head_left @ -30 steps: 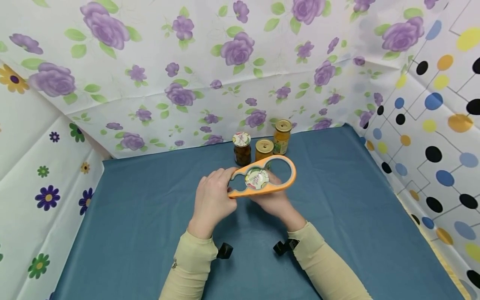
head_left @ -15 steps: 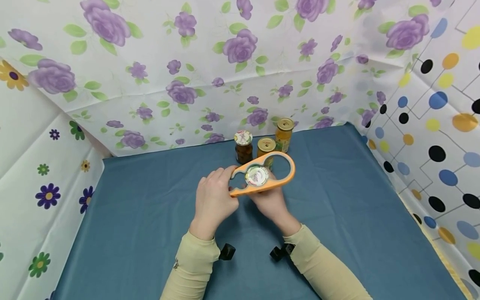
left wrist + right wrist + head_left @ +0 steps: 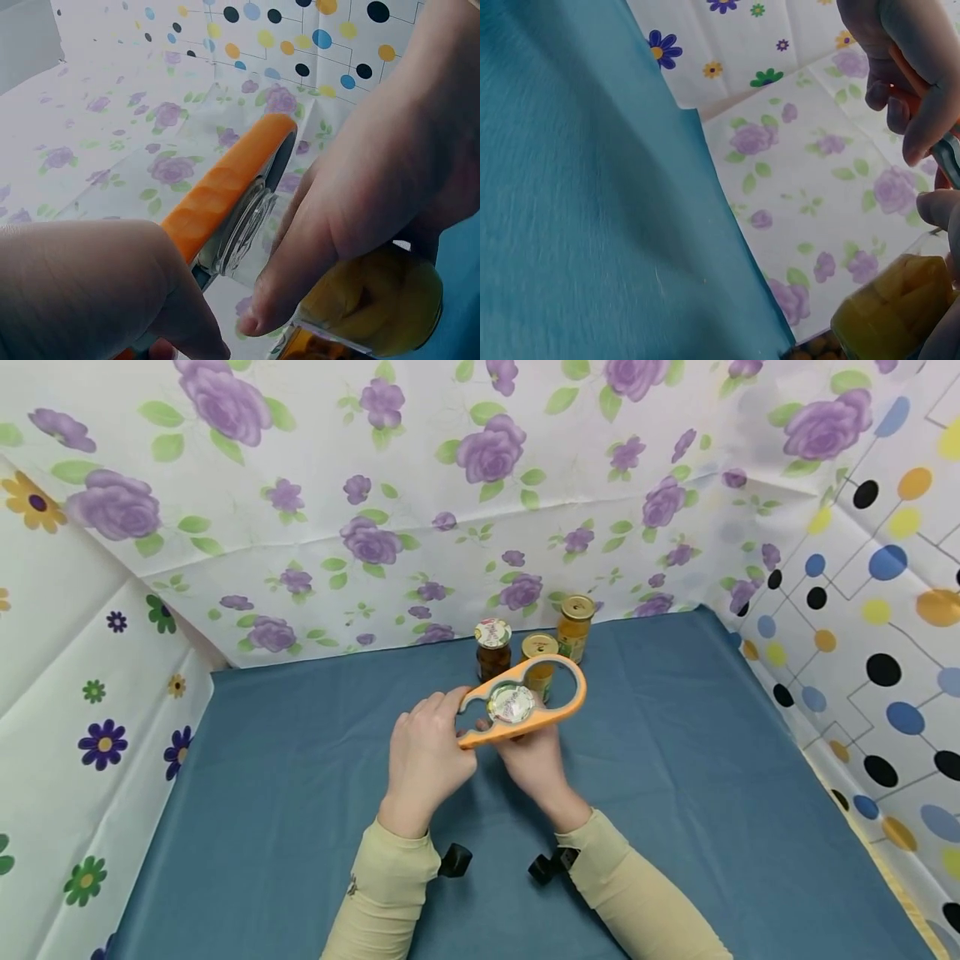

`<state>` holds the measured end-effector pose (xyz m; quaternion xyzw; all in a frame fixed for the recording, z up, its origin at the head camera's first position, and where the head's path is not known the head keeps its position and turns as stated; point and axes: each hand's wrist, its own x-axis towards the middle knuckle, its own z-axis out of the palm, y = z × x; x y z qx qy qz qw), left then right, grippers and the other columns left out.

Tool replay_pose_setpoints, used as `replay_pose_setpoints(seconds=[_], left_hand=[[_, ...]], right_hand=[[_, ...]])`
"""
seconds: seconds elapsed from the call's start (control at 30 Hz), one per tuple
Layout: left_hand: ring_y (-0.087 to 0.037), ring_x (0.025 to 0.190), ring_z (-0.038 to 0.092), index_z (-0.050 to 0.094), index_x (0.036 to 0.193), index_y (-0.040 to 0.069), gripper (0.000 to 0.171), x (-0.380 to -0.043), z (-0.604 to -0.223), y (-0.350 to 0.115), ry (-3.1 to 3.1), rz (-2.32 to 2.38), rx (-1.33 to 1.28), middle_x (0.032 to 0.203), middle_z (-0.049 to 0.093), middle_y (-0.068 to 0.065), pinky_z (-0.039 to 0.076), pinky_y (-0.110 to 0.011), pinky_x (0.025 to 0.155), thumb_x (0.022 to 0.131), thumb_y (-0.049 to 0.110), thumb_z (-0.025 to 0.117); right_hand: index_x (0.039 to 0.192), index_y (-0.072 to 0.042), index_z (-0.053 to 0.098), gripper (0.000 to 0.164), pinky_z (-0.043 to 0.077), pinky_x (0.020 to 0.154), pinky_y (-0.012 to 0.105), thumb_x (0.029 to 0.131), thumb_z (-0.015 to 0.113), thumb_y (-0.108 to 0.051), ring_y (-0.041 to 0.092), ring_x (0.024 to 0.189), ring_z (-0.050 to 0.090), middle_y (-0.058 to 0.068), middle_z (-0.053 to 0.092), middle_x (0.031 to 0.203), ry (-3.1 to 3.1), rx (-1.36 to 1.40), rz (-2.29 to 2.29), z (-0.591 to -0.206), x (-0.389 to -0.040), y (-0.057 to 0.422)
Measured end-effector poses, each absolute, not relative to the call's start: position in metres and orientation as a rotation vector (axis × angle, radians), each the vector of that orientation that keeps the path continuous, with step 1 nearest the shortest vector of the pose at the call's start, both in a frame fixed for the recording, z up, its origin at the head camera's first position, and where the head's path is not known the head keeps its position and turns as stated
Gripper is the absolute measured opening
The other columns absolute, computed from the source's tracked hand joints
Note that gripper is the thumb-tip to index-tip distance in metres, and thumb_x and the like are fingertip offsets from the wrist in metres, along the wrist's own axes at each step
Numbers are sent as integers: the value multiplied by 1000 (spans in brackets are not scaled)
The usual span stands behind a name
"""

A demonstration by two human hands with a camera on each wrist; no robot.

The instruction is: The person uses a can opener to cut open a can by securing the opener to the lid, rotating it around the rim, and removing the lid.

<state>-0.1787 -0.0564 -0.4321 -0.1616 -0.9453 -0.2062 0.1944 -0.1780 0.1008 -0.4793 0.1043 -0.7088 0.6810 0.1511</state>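
Observation:
My left hand (image 3: 427,756) grips the narrow end of an orange jar opener (image 3: 525,723) with a grey inner edge and round openings. The patterned white lid (image 3: 512,702) of a glass jar sits within the opener's middle opening. From below, my right hand (image 3: 536,768) holds that jar, its fingers wrapped around the glass. In the left wrist view, yellow fruit pieces fill the lower part of the tilted jar (image 3: 375,300), and the glass neck meets the opener. The right wrist view shows the same jar (image 3: 892,307) at its edge, partly hidden by fingers.
Behind the hands stand a dark jar (image 3: 493,658) with a patterned lid, a yellow jar (image 3: 540,646) with a gold lid, and a taller yellow jar (image 3: 575,631). Blue cloth (image 3: 300,793) covers the table; a floral sheet (image 3: 315,485) rises behind it.
My right hand and forearm have swung slightly left, with the wrist turning. The opener and jar lid have risen a little in the head view. Both grips stay in place.

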Motion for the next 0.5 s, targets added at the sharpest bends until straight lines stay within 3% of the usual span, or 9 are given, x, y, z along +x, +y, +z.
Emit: replay_pose_setpoints(seconds=[0.5], left_hand=[[-23,68,57,75,133,8,61,-180,-431,-61,-2645,-584,-413,88,70,-6,39,-37,56,72,-2,76]], right_hand=[[137,10,55,54,55,93,42,91,82,4,39,118,65,28,63,128,-1976,224,1928,-481,-182,87]])
